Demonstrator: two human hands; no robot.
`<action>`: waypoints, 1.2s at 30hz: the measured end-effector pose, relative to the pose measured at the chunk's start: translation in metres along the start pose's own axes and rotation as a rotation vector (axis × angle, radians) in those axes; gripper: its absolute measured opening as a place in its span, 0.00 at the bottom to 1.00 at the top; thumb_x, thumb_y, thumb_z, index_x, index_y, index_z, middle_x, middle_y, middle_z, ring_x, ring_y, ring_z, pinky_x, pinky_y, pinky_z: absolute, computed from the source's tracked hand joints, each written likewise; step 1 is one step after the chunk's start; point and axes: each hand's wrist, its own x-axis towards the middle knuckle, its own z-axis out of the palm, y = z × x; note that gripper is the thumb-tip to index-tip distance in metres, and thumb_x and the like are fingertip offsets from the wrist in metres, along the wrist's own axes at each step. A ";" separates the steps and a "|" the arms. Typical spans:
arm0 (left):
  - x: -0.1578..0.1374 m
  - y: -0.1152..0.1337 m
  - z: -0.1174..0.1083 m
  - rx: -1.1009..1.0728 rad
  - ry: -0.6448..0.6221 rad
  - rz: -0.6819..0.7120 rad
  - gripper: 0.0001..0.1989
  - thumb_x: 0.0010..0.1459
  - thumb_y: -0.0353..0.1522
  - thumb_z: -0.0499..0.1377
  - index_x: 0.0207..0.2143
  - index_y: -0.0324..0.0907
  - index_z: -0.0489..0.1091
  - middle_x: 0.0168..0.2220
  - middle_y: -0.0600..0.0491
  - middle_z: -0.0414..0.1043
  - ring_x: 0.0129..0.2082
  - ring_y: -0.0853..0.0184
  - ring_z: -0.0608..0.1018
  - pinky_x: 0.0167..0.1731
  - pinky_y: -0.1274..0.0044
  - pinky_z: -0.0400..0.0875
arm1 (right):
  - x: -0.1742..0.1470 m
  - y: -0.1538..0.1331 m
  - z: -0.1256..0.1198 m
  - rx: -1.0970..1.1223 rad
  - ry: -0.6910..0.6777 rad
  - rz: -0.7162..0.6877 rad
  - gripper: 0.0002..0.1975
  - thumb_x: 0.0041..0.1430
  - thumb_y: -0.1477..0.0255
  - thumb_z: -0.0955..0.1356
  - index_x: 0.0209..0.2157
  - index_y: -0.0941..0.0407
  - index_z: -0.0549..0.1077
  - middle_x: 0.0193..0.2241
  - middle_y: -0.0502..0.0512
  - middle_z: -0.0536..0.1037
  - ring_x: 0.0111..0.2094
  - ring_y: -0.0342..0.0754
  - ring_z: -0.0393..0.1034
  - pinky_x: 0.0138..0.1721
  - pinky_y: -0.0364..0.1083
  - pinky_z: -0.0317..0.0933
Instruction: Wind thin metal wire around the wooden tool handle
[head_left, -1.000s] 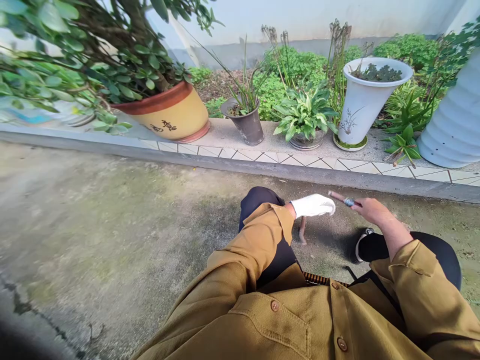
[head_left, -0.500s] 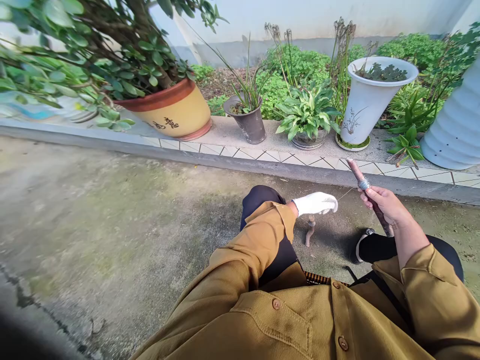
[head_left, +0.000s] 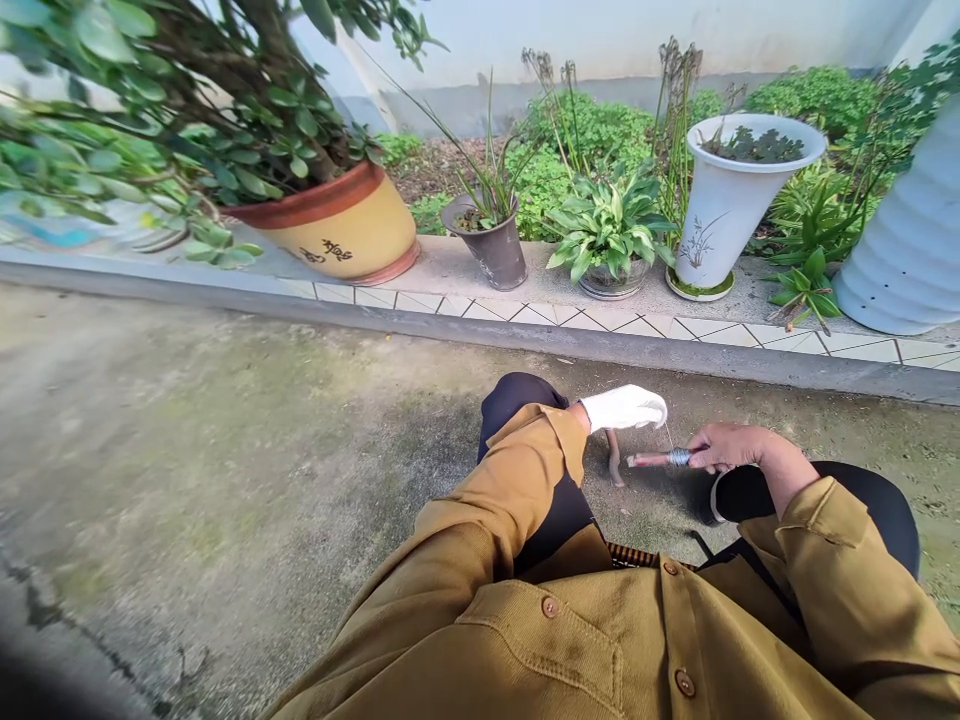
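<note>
My left hand (head_left: pixel 621 408), in a white glove, is closed with its fingers curled down. A thin wire (head_left: pixel 669 434) runs taut from its fingertips to the coil on a stick. Bare and closed, my right hand (head_left: pixel 726 446) grips that stick (head_left: pixel 651 460), which lies nearly level and points left. Silvery wire is wound in a coil (head_left: pixel 679 457) around the stick, right beside my fingers. A second, crooked stick (head_left: pixel 614 462) shows below my gloved hand; its upper end is hidden there, and I cannot tell whether the glove holds it.
Beyond my knees runs a low tiled ledge (head_left: pixel 480 309). On it stand a large yellow pot (head_left: pixel 345 230), a small dark pot (head_left: pixel 499 255), a leafy plant (head_left: pixel 611 235) and a tall white pot (head_left: pixel 724 220). Concrete ground (head_left: pixel 262 430) stretches to the left.
My right hand has lowered and turned the stick from upright to nearly level, its tip swinging left. The wire between my hands is shorter. The crooked stick has tilted slightly.
</note>
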 end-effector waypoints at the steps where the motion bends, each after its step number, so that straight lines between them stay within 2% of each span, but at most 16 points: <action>1: 0.002 -0.002 0.001 -0.020 -0.001 0.015 0.08 0.59 0.34 0.55 0.31 0.39 0.71 0.21 0.58 0.63 0.22 0.75 0.64 0.25 0.81 0.59 | -0.006 -0.003 0.000 0.082 -0.059 -0.075 0.15 0.56 0.58 0.69 0.31 0.56 0.74 0.23 0.49 0.72 0.22 0.42 0.62 0.24 0.42 0.54; 3: 0.006 -0.007 0.003 -0.099 0.025 0.034 0.10 0.60 0.35 0.55 0.33 0.38 0.71 0.23 0.58 0.64 0.22 0.75 0.65 0.24 0.82 0.59 | -0.019 -0.007 -0.004 0.239 -0.068 -0.239 0.18 0.56 0.55 0.70 0.30 0.57 0.73 0.23 0.48 0.70 0.23 0.41 0.60 0.25 0.41 0.54; 4: 0.007 -0.009 0.005 -0.144 0.046 0.033 0.10 0.60 0.36 0.55 0.34 0.38 0.71 0.24 0.57 0.64 0.23 0.75 0.65 0.25 0.82 0.60 | -0.026 -0.009 -0.006 0.326 0.000 -0.316 0.19 0.56 0.55 0.70 0.29 0.57 0.72 0.23 0.48 0.70 0.23 0.40 0.59 0.26 0.41 0.54; 7: 0.009 -0.014 0.008 -0.211 0.058 0.015 0.13 0.61 0.39 0.54 0.35 0.38 0.71 0.24 0.57 0.64 0.23 0.75 0.65 0.25 0.82 0.61 | -0.035 -0.008 -0.014 0.623 0.447 -0.451 0.19 0.56 0.54 0.70 0.32 0.57 0.72 0.24 0.47 0.67 0.22 0.39 0.56 0.25 0.41 0.52; 10: 0.009 -0.017 0.009 -0.181 -0.020 0.021 0.14 0.62 0.40 0.54 0.37 0.39 0.71 0.23 0.58 0.64 0.21 0.75 0.64 0.24 0.82 0.59 | -0.027 -0.001 -0.019 0.809 0.822 -0.392 0.21 0.55 0.53 0.69 0.38 0.57 0.72 0.24 0.47 0.67 0.21 0.40 0.56 0.24 0.42 0.52; 13: 0.008 -0.016 0.012 -0.186 -0.133 0.024 0.13 0.62 0.40 0.55 0.36 0.39 0.71 0.21 0.59 0.61 0.19 0.75 0.62 0.21 0.82 0.55 | -0.011 0.008 -0.022 0.645 0.960 -0.121 0.18 0.57 0.55 0.66 0.36 0.57 0.73 0.24 0.50 0.70 0.21 0.42 0.59 0.24 0.43 0.54; 15: 0.007 -0.014 0.013 -0.198 -0.183 0.019 0.14 0.62 0.40 0.55 0.36 0.38 0.71 0.19 0.59 0.59 0.19 0.75 0.60 0.20 0.82 0.53 | -0.002 0.012 -0.022 0.320 0.965 0.121 0.15 0.60 0.59 0.64 0.34 0.57 0.74 0.25 0.54 0.74 0.24 0.46 0.65 0.27 0.44 0.56; 17: 0.006 -0.010 0.015 -0.181 -0.192 0.001 0.14 0.62 0.40 0.55 0.36 0.38 0.71 0.19 0.59 0.59 0.19 0.75 0.60 0.20 0.81 0.53 | 0.005 0.013 -0.021 -0.016 0.902 0.306 0.15 0.62 0.62 0.63 0.36 0.56 0.77 0.29 0.59 0.78 0.29 0.50 0.70 0.30 0.46 0.57; 20: 0.002 -0.002 0.014 -0.134 -0.172 -0.023 0.13 0.61 0.39 0.56 0.34 0.37 0.72 0.19 0.58 0.61 0.19 0.74 0.61 0.21 0.80 0.56 | 0.012 0.010 -0.015 -0.282 0.695 0.382 0.17 0.64 0.63 0.62 0.42 0.56 0.78 0.37 0.65 0.80 0.36 0.55 0.73 0.32 0.47 0.57; 22: -0.001 0.002 0.011 -0.113 -0.137 -0.016 0.12 0.60 0.38 0.57 0.34 0.37 0.73 0.20 0.57 0.62 0.20 0.74 0.63 0.23 0.80 0.57 | 0.013 0.006 -0.009 -0.325 0.537 0.340 0.15 0.63 0.65 0.63 0.42 0.57 0.79 0.38 0.65 0.80 0.36 0.54 0.73 0.32 0.47 0.57; 25: -0.003 0.005 0.006 -0.086 -0.085 0.013 0.11 0.59 0.37 0.58 0.33 0.37 0.73 0.23 0.56 0.65 0.22 0.74 0.65 0.25 0.80 0.59 | 0.009 -0.001 -0.002 -0.234 0.285 0.215 0.11 0.58 0.65 0.67 0.35 0.55 0.79 0.28 0.57 0.79 0.28 0.48 0.71 0.29 0.44 0.57; 28: -0.001 0.003 0.002 -0.087 -0.056 0.039 0.10 0.60 0.35 0.56 0.33 0.37 0.72 0.24 0.56 0.66 0.23 0.74 0.65 0.25 0.80 0.59 | -0.004 -0.009 0.002 0.043 -0.041 -0.044 0.13 0.55 0.60 0.70 0.29 0.56 0.76 0.22 0.50 0.73 0.22 0.43 0.63 0.25 0.42 0.55; 29: 0.001 0.001 0.001 -0.101 -0.039 0.050 0.10 0.59 0.35 0.56 0.34 0.37 0.71 0.24 0.56 0.66 0.23 0.74 0.65 0.25 0.80 0.59 | -0.010 -0.011 0.002 0.146 -0.094 -0.148 0.15 0.55 0.58 0.70 0.28 0.56 0.74 0.22 0.49 0.72 0.22 0.42 0.62 0.25 0.42 0.54; 31: 0.003 -0.004 0.001 -0.142 0.021 0.063 0.10 0.59 0.36 0.56 0.33 0.37 0.71 0.23 0.57 0.65 0.22 0.74 0.65 0.24 0.80 0.59 | -0.023 -0.012 -0.002 0.335 -0.011 -0.331 0.19 0.55 0.55 0.71 0.27 0.57 0.72 0.22 0.48 0.70 0.23 0.41 0.59 0.25 0.42 0.54; 34: 0.003 -0.009 0.001 -0.156 0.068 0.056 0.11 0.61 0.36 0.54 0.34 0.38 0.71 0.21 0.57 0.63 0.21 0.74 0.65 0.23 0.81 0.59 | -0.038 -0.007 -0.013 0.626 0.422 -0.493 0.22 0.55 0.50 0.70 0.33 0.57 0.73 0.23 0.48 0.66 0.22 0.41 0.56 0.24 0.42 0.52; 36: 0.000 -0.007 0.001 -0.151 0.018 0.055 0.12 0.62 0.36 0.53 0.35 0.38 0.71 0.20 0.58 0.63 0.21 0.74 0.65 0.23 0.81 0.59 | -0.039 -0.002 -0.020 0.771 0.681 -0.491 0.23 0.53 0.50 0.70 0.38 0.55 0.73 0.24 0.48 0.66 0.22 0.41 0.56 0.23 0.42 0.52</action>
